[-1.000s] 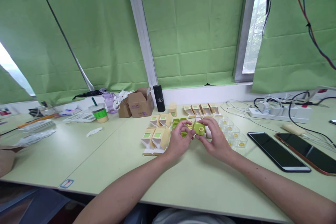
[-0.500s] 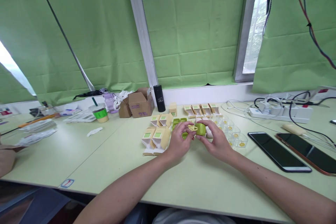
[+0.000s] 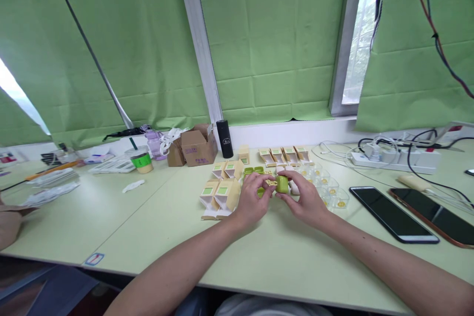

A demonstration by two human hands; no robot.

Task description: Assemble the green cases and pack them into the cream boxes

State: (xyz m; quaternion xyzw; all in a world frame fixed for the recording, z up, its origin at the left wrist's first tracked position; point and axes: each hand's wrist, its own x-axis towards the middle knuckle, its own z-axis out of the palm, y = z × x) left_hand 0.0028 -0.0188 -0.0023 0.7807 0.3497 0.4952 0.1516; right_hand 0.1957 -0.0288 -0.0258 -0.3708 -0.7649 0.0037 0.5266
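Count on table (image 3: 177,252): 1 yellow piece (image 3: 271,183) in left hand (image 3: 255,196), 1 green case (image 3: 282,184) in right hand (image 3: 305,201). Cream boxes: 9 visible, as 4 left of the hands (image 3: 226,192), 4 in the far row (image 3: 285,156), 1 single (image 3: 244,154). Brown cartons (image 3: 200,147): 2. Phones (image 3: 393,214): 2, right. 1 black bottle (image 3: 224,138), 1 drink cup (image 3: 141,160), 1 purple bottle (image 3: 154,144), 1 power strip (image 3: 396,162). Clear containers (image 3: 339,200): several, partly hidden, exact count unclear.

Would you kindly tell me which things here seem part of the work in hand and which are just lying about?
Seemingly in the work:
green case, in the right hand
yellow piece, in the left hand
small boxes
clear pieces

Seemingly just lying about:
phones
drink cup
black bottle
power strip
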